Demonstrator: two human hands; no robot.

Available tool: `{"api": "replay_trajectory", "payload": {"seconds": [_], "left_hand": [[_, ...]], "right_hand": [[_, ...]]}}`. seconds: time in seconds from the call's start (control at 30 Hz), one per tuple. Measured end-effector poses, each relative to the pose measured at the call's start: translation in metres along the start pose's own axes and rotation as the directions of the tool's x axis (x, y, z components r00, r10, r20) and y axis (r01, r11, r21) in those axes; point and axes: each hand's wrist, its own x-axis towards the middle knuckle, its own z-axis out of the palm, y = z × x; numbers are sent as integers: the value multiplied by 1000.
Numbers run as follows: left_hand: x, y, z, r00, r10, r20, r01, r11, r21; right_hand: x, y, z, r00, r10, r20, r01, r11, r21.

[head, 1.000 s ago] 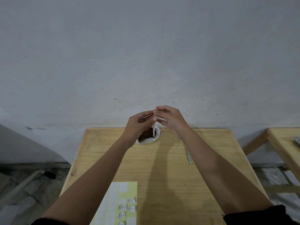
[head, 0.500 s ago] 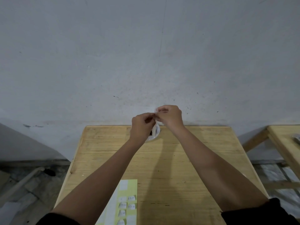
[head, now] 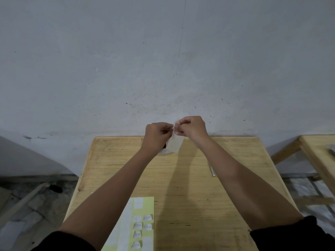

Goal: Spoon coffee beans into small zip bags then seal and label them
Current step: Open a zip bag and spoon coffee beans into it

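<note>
Clear plastic zip bag [head: 173, 146] held up over far middle of wooden counter [head: 226, 196]. Hanging with long axis roughly vertical, mouth up, bottom toward the counter. Appears empty, though hard to be sure through the film.

Left hand [head: 157, 135] and right hand [head: 192, 127] both curled, pinching opposite sides of the top strip, knuckles nearly touching. Probably working the mouth open for filling.

Bowl of beans [head: 163, 152] just below and behind left hand, mostly hidden, only a bit of pale rim showing.

Spoon [head: 212, 171] flat on counter to the right, just beside right forearm, long axis running near to far. Right hand the closer one for picking it up.

Label sheet [head: 144, 223] at near edge, beside left forearm, several labels written.
</note>
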Motion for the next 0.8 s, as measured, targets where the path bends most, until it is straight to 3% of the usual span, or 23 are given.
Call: {"api": "replay_trajectory", "payload": {"seconds": [0.17,0.27,0.37,0.5,0.63,0.73,0.8], "left_hand": [[18,-8,-23,1000,-15,-10,16,995,97],[22,-5,-26,999,-35,31,33,998,52],[13,3,-20,992,-4,125,7,1000,-27],[2,5,-16,946,9,324,41,988,-148],[0,7,-15,874,17,486,-40,998,38],[1,5,-11,882,102,460,-184,973,137],[2,3,-8,905,131,405,-199,972,128]], "right_hand": [[0,7,-6,999,-36,40,41,988,-152],[1,5,-6,998,-68,-2,67,990,-121],[5,-5,-12,998,-55,-15,54,996,-71],[7,-22,-21,996,-63,62,71,988,-135],[4,-40,-28,984,-49,171,82,979,-188],[0,-49,-30,967,-46,249,103,970,-218],[-2,-52,-32,963,-71,259,139,957,-254]]}}
